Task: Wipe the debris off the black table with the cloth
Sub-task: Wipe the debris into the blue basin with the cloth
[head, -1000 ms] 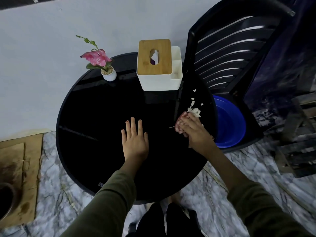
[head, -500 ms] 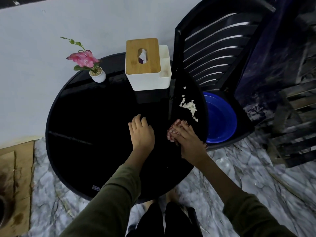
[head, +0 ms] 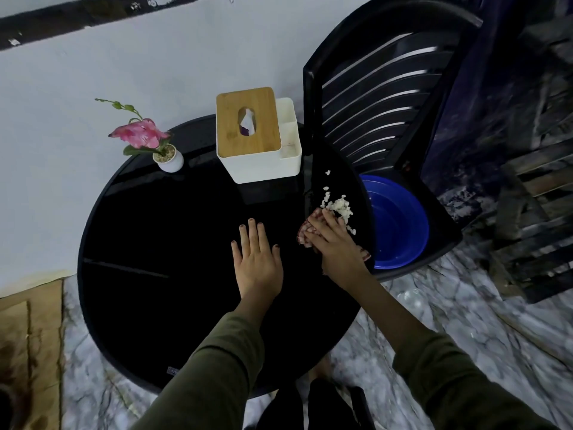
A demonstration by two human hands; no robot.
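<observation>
A round black glass table point(head: 148, 243) fills the middle of the view. White crumbly debris point(head: 340, 206) lies near its right edge. My right hand point(head: 336, 243) presses a pink patterned cloth point(head: 305, 232) flat on the table, its fingertips touching the debris. Most of the cloth is hidden under the hand. My left hand point(head: 257, 262) lies flat on the table to the left of the cloth, fingers spread, holding nothing.
A white tissue box with a wooden lid point(head: 257, 135) and a small white pot with a pink flower point(head: 167, 158) stand at the table's back. A blue basin point(head: 400, 225) sits on a black chair point(head: 381, 88) just past the right edge.
My right hand slid the cloth forward to the debris after pulling back half a second ago. My left hand spread flat again. The camera view shifted.
</observation>
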